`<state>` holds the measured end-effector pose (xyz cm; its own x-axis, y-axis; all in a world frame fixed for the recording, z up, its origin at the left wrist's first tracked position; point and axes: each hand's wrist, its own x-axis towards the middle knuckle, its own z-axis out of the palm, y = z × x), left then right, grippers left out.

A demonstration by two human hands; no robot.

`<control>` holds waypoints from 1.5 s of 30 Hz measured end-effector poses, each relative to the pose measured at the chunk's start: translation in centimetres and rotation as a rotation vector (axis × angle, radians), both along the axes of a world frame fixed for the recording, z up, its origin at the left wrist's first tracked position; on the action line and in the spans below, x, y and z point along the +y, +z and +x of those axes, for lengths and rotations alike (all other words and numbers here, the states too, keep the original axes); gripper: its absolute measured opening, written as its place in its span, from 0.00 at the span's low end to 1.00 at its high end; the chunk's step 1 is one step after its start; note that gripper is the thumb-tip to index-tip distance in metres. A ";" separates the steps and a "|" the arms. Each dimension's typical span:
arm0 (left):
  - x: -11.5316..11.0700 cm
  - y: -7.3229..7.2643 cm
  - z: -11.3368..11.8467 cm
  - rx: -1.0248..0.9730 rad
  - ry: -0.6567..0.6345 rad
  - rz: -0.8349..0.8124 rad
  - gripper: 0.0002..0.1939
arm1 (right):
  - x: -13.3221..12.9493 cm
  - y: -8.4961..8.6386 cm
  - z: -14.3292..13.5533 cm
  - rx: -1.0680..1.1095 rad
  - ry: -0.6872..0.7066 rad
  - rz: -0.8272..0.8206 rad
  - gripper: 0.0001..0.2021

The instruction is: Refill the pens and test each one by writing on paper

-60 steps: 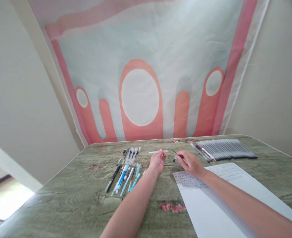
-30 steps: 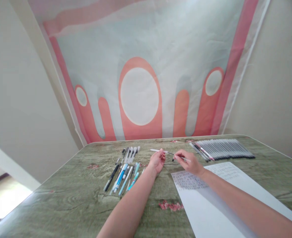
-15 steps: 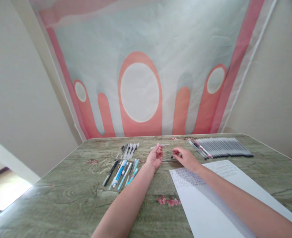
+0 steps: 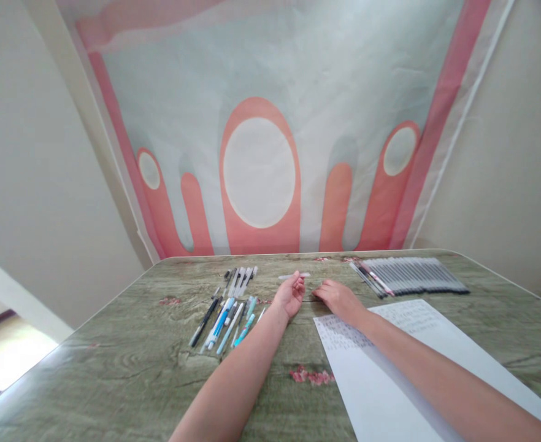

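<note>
My left hand (image 4: 290,296) is turned palm up near the middle of the table, its thumb and fingers closed on a clear pen barrel (image 4: 305,275) that lies crosswise. Just to its right, my right hand (image 4: 339,299) is palm down and low over the tabletop, fingertips pressed together and pointing left. Whatever those fingertips pinch, if anything, is hidden. Its wrist lies above a sheet of paper (image 4: 399,380) with handwriting on the upper part.
Left of my hands are several blue, white and black pens (image 4: 219,322); behind them lie clear pen parts (image 4: 240,279) with black pieces. At the back right, a row of clear pens (image 4: 413,274) lies side by side. The wood-patterned table (image 4: 127,362) meets a pink-and-grey backdrop.
My right hand has moved slightly left and down, and its fingers have drawn together, hiding the small black piece at its fingertips. The barrel in my left hand has shifted slightly lower.
</note>
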<state>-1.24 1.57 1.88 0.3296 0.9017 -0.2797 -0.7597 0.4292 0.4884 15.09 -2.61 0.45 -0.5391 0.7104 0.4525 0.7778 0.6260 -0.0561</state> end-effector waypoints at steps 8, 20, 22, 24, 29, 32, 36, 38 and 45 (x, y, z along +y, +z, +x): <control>0.0 0.0 0.0 0.021 0.004 -0.003 0.04 | 0.1 -0.2 0.2 0.026 0.012 0.019 0.11; 0.2 -0.4 0.0 0.038 -0.003 -0.006 0.04 | -0.7 1.0 0.5 0.055 0.054 0.036 0.11; 0.2 -0.4 0.0 0.041 -0.003 -0.005 0.04 | -0.6 0.8 0.7 0.053 0.090 0.007 0.12; 0.3 -0.4 0.0 0.046 -0.001 -0.005 0.05 | -0.4 0.6 0.7 0.053 0.117 -0.014 0.13; 0.2 -0.4 0.0 0.059 0.000 0.002 0.05 | -0.2 0.3 0.6 0.082 0.152 -0.008 0.13; 0.0 -0.3 0.1 0.071 -0.001 0.013 0.04 | -0.5 0.3 0.4 0.221 0.118 0.026 0.12; -0.1 -0.2 0.3 0.085 0.001 0.031 0.04 | -0.7 0.6 0.2 0.504 0.040 0.024 0.11; -0.1 -0.3 0.3 0.091 0.003 0.040 0.04 | -0.7 0.7 0.1 0.644 -0.005 0.016 0.10; -0.2 -0.6 0.4 0.107 -0.011 0.094 0.04 | -0.1 0.1 -0.1 0.967 -0.074 -0.157 0.10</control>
<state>-0.80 1.41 1.27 0.3123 0.9221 -0.2284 -0.6970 0.3858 0.6045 14.96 -2.70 0.57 0.0623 0.8175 0.5726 0.3901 0.5081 -0.7679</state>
